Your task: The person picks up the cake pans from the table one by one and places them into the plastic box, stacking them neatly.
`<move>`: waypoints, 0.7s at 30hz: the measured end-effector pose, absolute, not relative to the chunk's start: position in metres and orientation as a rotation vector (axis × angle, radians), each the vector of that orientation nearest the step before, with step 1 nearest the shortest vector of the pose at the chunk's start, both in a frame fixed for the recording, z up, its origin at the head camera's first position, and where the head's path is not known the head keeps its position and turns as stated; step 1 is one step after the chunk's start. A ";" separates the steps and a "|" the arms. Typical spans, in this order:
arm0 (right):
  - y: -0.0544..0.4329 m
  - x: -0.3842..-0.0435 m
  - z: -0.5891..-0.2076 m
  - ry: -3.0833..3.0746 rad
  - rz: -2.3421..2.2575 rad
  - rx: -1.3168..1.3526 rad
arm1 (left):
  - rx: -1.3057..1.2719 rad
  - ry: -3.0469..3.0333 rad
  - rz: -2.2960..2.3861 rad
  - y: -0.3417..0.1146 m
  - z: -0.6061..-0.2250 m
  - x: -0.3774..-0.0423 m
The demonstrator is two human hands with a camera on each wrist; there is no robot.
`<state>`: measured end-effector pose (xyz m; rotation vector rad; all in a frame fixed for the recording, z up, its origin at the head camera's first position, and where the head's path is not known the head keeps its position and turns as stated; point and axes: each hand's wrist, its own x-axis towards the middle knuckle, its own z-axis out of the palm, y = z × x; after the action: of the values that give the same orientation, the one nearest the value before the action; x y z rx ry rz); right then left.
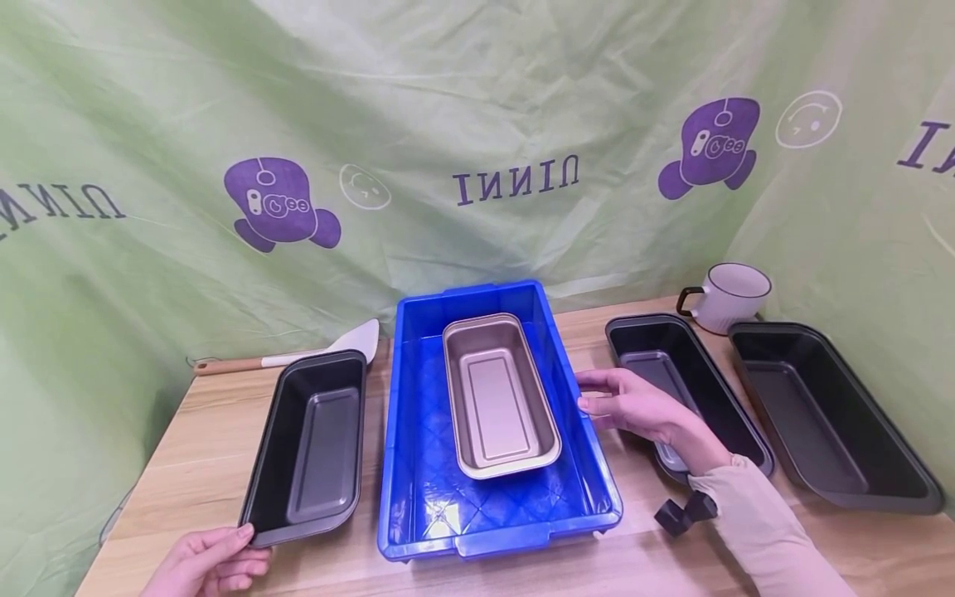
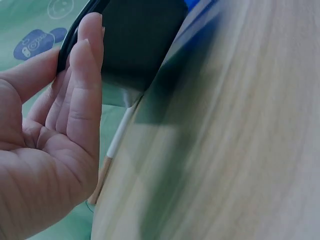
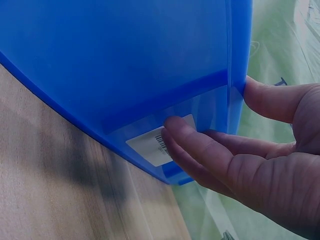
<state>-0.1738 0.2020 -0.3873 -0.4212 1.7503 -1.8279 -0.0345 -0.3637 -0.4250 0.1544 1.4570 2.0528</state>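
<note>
My left hand pinches the near left corner of a black loaf pan by its rim, thumb on one side and fingers on the other. In the left wrist view the underside of this pan is raised off the wooden table. My right hand holds the right side of a blue plastic bin, thumb at the rim and fingers against the outer wall, beside a white barcode label. Inside the bin lies a gold loaf pan, tilted slightly and touching neither hand.
Two more dark loaf pans stand on the right of the table. Behind them is a white mug with a dark handle. A white spatula with a wooden handle lies at the back left. Green printed cloth hangs around.
</note>
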 end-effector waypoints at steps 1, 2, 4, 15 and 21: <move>0.202 -0.174 -0.387 1.749 -1.828 -0.421 | 0.178 1.433 2.074 -0.362 -0.424 -0.035; 0.202 -0.174 -0.387 1.747 -1.828 -0.421 | 0.201 1.406 2.092 -0.361 -0.422 -0.035; 0.203 -0.174 -0.387 1.744 -1.829 -0.421 | 0.230 1.352 2.126 -0.358 -0.418 -0.037; 0.204 -0.174 -0.390 1.754 -1.829 -0.420 | 0.352 1.460 2.220 -0.341 -0.398 -0.050; 0.204 -0.174 -0.390 1.769 -1.821 -0.415 | 0.318 1.554 2.219 -0.325 -0.375 -0.060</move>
<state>-0.1739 0.2038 -0.3899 -0.4148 1.7693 -1.8213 -0.0603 -0.3249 -0.3755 0.3178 1.5538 2.2193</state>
